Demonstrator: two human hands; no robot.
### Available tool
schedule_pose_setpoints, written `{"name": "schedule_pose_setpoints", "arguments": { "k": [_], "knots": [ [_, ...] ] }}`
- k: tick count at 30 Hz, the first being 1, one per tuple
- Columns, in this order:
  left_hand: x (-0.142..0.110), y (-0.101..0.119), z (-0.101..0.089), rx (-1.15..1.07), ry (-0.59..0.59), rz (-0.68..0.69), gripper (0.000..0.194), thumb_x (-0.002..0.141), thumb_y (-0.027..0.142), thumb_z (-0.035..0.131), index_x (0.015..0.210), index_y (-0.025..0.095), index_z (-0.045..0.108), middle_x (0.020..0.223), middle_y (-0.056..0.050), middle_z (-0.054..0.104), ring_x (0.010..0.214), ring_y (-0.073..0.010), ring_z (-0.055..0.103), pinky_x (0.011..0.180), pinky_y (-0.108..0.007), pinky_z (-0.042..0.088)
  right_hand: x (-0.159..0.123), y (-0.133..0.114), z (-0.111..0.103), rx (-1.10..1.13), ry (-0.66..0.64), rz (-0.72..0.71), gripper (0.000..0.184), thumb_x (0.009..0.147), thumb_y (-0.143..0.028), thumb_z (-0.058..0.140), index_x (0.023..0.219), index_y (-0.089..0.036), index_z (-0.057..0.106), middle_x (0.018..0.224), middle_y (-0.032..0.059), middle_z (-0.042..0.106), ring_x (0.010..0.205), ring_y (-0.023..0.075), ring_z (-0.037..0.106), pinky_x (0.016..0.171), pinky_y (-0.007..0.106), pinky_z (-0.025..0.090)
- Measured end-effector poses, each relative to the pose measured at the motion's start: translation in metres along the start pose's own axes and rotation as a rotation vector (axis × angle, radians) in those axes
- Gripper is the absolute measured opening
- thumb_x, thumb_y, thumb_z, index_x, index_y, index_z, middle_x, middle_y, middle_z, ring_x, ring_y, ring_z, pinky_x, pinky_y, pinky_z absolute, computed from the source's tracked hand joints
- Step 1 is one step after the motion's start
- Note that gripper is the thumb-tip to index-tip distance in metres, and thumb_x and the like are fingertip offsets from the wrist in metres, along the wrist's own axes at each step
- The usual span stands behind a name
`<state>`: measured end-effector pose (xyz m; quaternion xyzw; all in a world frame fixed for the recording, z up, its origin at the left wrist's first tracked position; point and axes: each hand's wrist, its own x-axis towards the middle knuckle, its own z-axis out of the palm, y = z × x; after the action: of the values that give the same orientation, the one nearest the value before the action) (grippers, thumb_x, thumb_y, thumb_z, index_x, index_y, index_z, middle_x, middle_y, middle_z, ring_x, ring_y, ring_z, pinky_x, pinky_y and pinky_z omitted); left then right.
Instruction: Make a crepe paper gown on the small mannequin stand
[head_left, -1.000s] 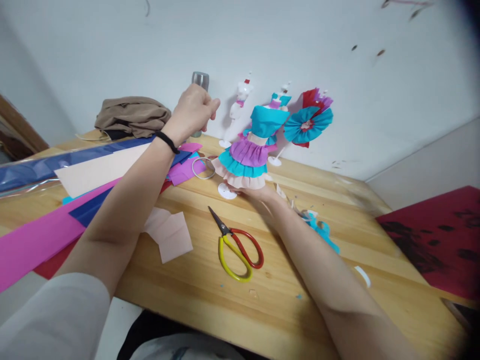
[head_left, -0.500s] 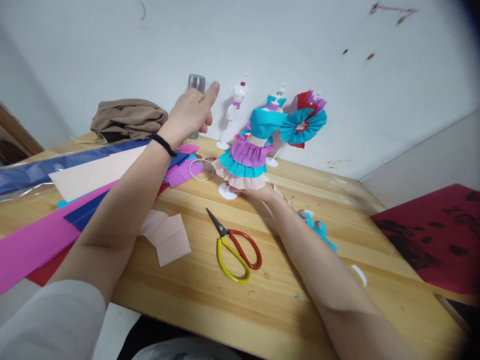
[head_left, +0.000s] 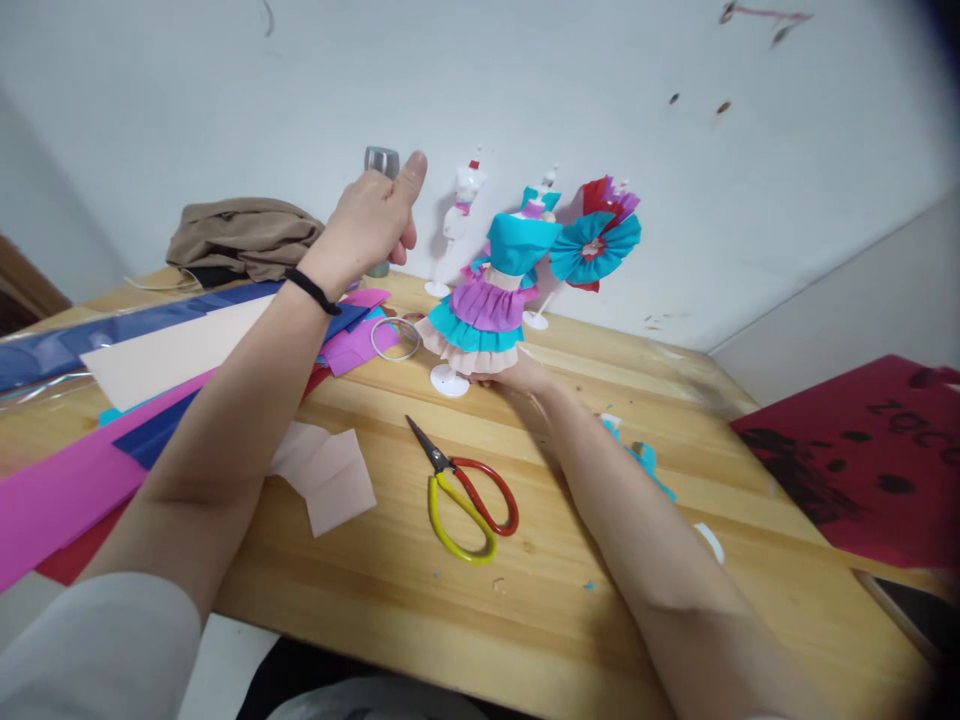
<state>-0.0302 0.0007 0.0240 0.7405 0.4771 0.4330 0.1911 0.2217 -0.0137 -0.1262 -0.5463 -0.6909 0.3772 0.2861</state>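
Note:
My left hand (head_left: 367, 225) is raised above the table, fingers curled in and thumb pointing up, with nothing visible in it. A black band sits on its wrist. It hovers in front of a grey cylinder (head_left: 381, 160) near the wall. My right hand (head_left: 521, 375) reaches to the hem of a small mannequin in a teal, purple and pale pink paper dress (head_left: 487, 300); its fingers are tucked under the skirt, holding it. The mannequin's white round base (head_left: 448, 380) rests on the wooden table (head_left: 600, 640).
Red and yellow scissors (head_left: 465, 490) lie between my arms. A folded pink paper piece (head_left: 330, 480), long coloured paper sheets (head_left: 172, 345) and a clear ring (head_left: 396, 338) lie left. A bare white mannequin (head_left: 455, 215), a fan-decorated one (head_left: 592, 245), brown cloth (head_left: 244, 235) and a red sheet (head_left: 862, 460) surround.
My left hand went from a closed fist to a thumb stuck upward and rose slightly. My right hand stayed at the dress hem. The view drifted a little.

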Motion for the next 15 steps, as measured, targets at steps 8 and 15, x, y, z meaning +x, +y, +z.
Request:
{"name": "schedule_pose_setpoints", "arguments": {
  "k": [8,15],
  "knots": [
    [-0.001,0.003,0.001,0.09,-0.07,-0.046,0.059,0.094,0.056,0.037,0.056,0.017,0.062,0.053,-0.007,0.06,0.058,-0.0172,0.06,0.066,-0.03,0.047,-0.014,-0.009,-0.014,0.178,-0.127,0.186,0.013,0.074,-0.024,0.073,0.08,-0.014,0.067,0.067,0.005,0.069,0.055,0.0091,0.058,0.049,0.019,0.044],
    [-0.002,0.003,0.003,0.243,-0.232,-0.003,0.034,0.084,0.034,0.052,0.056,0.018,0.063,0.057,-0.003,0.063,0.059,-0.0158,0.057,0.064,-0.029,0.044,-0.01,-0.005,-0.042,0.315,0.076,0.231,0.017,0.077,-0.026,0.072,0.068,-0.019,0.06,0.056,0.0022,0.064,0.049,0.0097,0.058,0.044,0.018,0.043]
  ]
}}
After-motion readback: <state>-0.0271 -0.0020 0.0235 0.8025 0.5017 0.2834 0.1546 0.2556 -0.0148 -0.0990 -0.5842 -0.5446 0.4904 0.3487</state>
